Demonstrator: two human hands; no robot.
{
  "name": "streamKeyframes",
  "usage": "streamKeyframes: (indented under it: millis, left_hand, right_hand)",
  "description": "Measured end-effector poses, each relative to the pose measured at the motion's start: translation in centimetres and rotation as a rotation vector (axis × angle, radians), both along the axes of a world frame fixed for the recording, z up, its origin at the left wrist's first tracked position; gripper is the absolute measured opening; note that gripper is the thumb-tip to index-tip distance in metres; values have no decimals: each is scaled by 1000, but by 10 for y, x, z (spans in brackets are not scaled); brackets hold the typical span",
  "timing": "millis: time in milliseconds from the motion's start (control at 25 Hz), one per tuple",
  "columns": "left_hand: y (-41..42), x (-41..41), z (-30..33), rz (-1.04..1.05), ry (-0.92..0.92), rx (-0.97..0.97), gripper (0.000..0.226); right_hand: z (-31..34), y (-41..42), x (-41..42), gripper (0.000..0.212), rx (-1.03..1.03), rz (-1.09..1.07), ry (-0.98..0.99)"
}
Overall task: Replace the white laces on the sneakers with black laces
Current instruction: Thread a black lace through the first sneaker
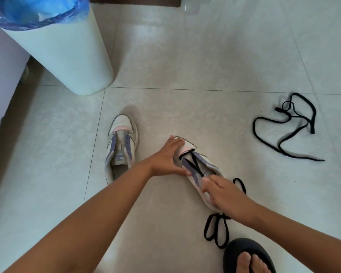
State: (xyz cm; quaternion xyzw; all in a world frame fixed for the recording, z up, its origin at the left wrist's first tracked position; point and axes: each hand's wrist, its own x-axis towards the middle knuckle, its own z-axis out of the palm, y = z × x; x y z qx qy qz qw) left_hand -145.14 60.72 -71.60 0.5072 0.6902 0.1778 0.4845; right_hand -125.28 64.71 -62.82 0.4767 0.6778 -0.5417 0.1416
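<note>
bin (pixel 67 56) with a blue liner stands far left on the tiled floor (pixel 205 46). next comes the bare shoe (pixel 120 146), white with purple eyelet strips, no lace in it at all. my left hand (pixel 169 158) rests over the toe and side of the second shoe (pixel 193 164), fingers loosely bent round it to hold it steady. my right hand (pixel 222 194) sits at the shoe's opening, fingertips pinching the black lace (pixel 195 164), which has made one bar and one cross near the toe; its slack loops on the floor by my foot (pixel 252 263). i judge the step goes best with both ends kept even and flat, each cross pulled snug before the next eyelet. far right, well apart, the spare lace (pixel 283 125) lies tangled. no white laces in view.
</note>
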Motion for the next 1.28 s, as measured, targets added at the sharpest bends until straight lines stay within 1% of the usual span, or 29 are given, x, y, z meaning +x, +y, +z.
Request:
streamKeyframes:
  millis: [80, 120, 160, 200, 240, 280, 360, 400, 440, 480, 640, 680, 760, 800, 880, 920, 960, 1000, 1080, 1120, 1160, 1200, 1240, 1280]
  left_hand:
    - [2, 13, 6, -10, 36, -91, 112]
    - [2, 23, 6, 11, 76, -93, 113]
    - [3, 31, 5, 48, 98, -73, 111]
    - [5, 35, 3, 83, 103, -52, 108]
    - [7, 37, 1, 101, 100, -39, 104]
    - [9, 36, 0, 90, 101, -38, 100]
    - [10, 34, -4, -2, 121, -36, 93]
    - [10, 35, -6, -46, 130, -26, 90]
    - [9, 37, -8, -71, 140, -6, 88]
    - [9, 38, -11, -84, 151, 19, 86]
    - [4, 40, -21, -89, 172, 65, 84]
    - [4, 39, -22, -88, 180, 70, 84]
    - [5, 37, -23, -96, 193, 65, 85]
    - [5, 38, -23, -105, 199, 61, 84]
    - [5, 40, -21, -131, 228, 64, 84]
    - [5, 40, -20, -138, 231, 69, 84]
    - [5, 40, -18, -141, 219, 76, 85]
    - [5, 39, -16, -146, 200, 78, 87]
    - [3, 38, -7, -135, 152, 81, 93]
    - [-1, 37, -2, -99, 133, 94, 96]
    - [-6, 36, 3, -42, 132, 117, 95]
    - [-13, 37, 7, 24, 161, 154, 91]
    - [-19, 39, 11, 90, 207, 202, 82]
    - [-24, 43, 14, 157, 247, 248, 67]
  right_hand:
    - [4, 8, 1, 42, -434, -351, -31]
    - [7, 12, 1, 40, -600, -472, -26]
    - [11, 15, 2, 35, -671, -552, -6]
    - [14, 17, 2, 30, -673, -601, 27]
    - [18, 16, 3, 28, -560, -589, 64]
    - [22, 15, 5, 29, -363, -508, 90]
    - [29, 14, 9, 31, 90, -233, 112]
    - [32, 13, 11, 30, 215, -116, 123]
    - [34, 9, 13, 30, 239, -51, 132]
    - [34, 5, 18, 29, 201, -38, 129]
    - [31, -13, 31, 28, 25, -155, 75]
    - [29, -17, 30, 27, 24, -174, 75]
    - [28, -21, 28, 27, 93, -165, 85]
    - [25, -23, 30, 26, 132, -89, 69]
    - [23, -27, 36, 22, 218, 193, -65]
    - [22, -26, 40, 21, 235, 290, -115]
    - [21, -25, 43, 21, 221, 304, -126]
    - [20, -24, 45, 20, 141, 202, -94]
    - [18, -21, 42, 11, -139, -142, 23]
    - [17, -20, 38, 11, -285, -317, 63]
    - [17, -19, 36, 13, -392, -437, 77]
    - [16, -19, 36, 12, -453, -518, 95]
    - [20, -21, 36, 11, -410, -528, 118]
    - [25, -24, 39, 11, -311, -446, 140]
